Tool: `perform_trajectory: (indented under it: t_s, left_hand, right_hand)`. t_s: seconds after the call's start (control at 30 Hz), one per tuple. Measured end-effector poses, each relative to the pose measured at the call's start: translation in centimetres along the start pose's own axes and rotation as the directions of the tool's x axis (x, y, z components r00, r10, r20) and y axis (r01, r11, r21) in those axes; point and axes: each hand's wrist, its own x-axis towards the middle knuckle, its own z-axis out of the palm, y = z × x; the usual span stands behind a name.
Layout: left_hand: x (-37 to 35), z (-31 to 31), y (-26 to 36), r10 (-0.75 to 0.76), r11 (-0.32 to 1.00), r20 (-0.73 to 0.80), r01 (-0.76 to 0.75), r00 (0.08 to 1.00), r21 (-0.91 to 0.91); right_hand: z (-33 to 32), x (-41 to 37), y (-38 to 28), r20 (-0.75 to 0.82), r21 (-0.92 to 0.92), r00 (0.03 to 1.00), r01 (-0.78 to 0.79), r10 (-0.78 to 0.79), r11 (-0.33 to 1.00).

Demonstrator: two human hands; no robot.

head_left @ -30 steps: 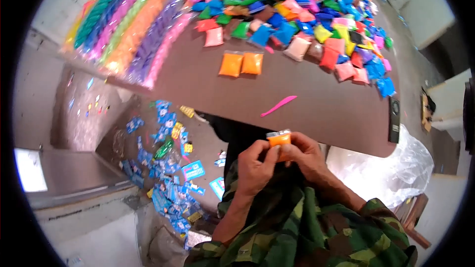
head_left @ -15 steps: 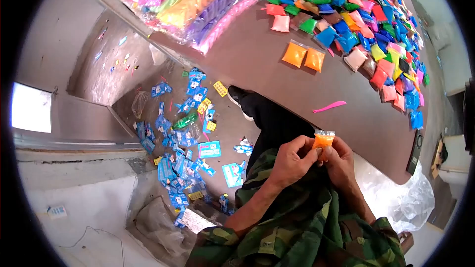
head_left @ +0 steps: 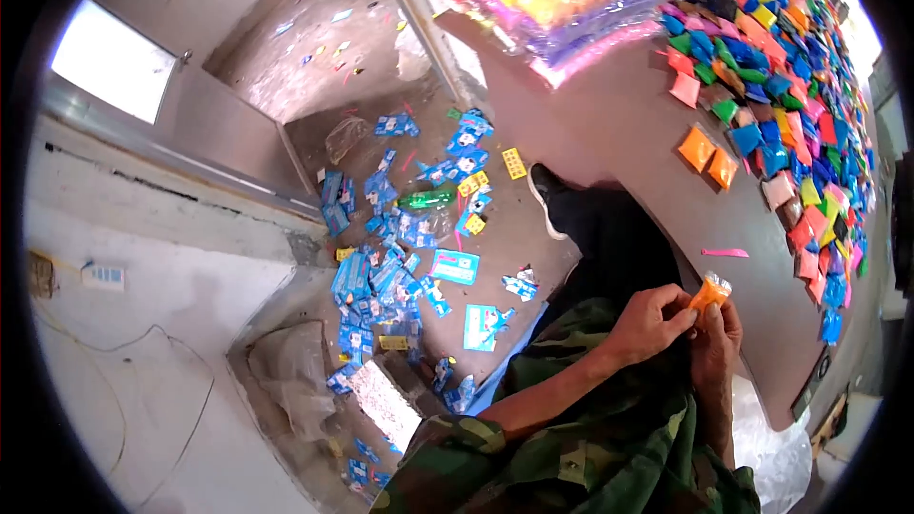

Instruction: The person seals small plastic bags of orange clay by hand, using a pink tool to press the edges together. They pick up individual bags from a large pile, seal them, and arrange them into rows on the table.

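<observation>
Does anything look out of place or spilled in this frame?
Yes, the floor: blue printed packaging lies strewn beside the table, with what looks like a green bottle among it, as if discarded. No spill shows around the held orange packet.

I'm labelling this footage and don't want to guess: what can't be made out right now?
All in the head view:
Lower end of the orange packet: hidden behind the left hand and right hand.
Far end of the coloured packet pile: cut off by the top edge.
Small print on the blue cards: too small to read.
</observation>
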Motion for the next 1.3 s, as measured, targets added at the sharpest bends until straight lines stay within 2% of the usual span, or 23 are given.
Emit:
perform_trajectory:
  t_s: [0.1,0.27,0.3,0.4,0.5,0.63,0.73,0.9,0.97,1.0,1.03,1.13,1.3]
  left_hand:
    - [-0.2,-0.2,-0.1,0.058,0.998,-0.036,-0.057,0.998,0.006]
    - [-0.5,-0.4,0.0,0.155,0.988,-0.052,-0.154,0.987,0.025]
    - [-0.4,-0.7,-0.1,0.141,0.990,-0.033,-0.142,0.989,-0.013]
    - [-0.6,-0.9,-0.1,0.135,0.988,-0.017,-0.136,0.991,-0.079]
    - [-1.0,-0.9,0.2,0.154,0.974,-0.088,-0.166,0.984,-0.151]
    - [-0.7,-1.5,-1.4,0.212,0.975,-0.147,-0.219,0.966,-0.036]
    - [-1.2,-1.3,-1.6,0.290,0.957,-0.173,-0.289,0.941,0.033]
    - [-1.7,-0.2,-1.8,0.360,0.926,-0.170,-0.329,0.917,0.186]
    - [-1.9,0.0,-1.1,0.304,0.948,-0.130,-0.287,0.944,0.134]
    - [-2.1,0.0,-0.6,0.276,0.958,-0.108,-0.264,0.955,0.112]
    - [-1.9,0.0,-0.4,0.275,0.953,-0.077,-0.261,0.958,0.153]
    - [-1.9,0.4,0.1,0.303,0.953,-0.085,-0.299,0.949,0.051]
    - [-2.3,-0.3,-0.6,0.345,0.931,-0.090,-0.328,0.934,0.162]
  right_hand:
    - [1.1,-0.1,-0.3,0.021,-0.011,1.000,-0.020,0.021,1.000]
    - [-0.6,0.4,0.9,0.020,0.036,0.999,-0.032,0.031,0.999]
    - [-0.8,0.4,0.8,0.061,0.066,0.998,-0.032,0.028,0.997]
    - [-0.9,0.6,1.0,0.011,0.056,1.000,0.004,-0.004,0.998]
    - [-0.9,0.6,1.5,0.088,-0.036,0.996,0.030,-0.027,0.999]
    - [1.5,-0.4,0.8,0.077,-0.135,0.997,0.001,0.010,0.991]
    - [0.9,-0.9,0.5,0.148,-0.127,0.989,-0.003,0.022,0.992]
    - [0.3,-2.0,0.6,0.138,-0.060,0.990,-0.015,0.024,0.998]
    - [0.6,-2.4,0.4,0.068,-0.041,0.998,-0.009,0.012,0.999]
    - [0.5,-2.5,0.0,0.081,-0.067,0.997,-0.002,0.008,0.998]
    - [0.3,-2.7,-0.4,0.090,-0.094,0.996,0.004,0.005,0.996]
    - [-0.1,-2.6,-1.4,0.112,-0.124,0.994,0.013,0.000,0.992]
    - [0.4,-2.2,0.1,0.125,-0.192,0.990,0.092,-0.068,0.977]
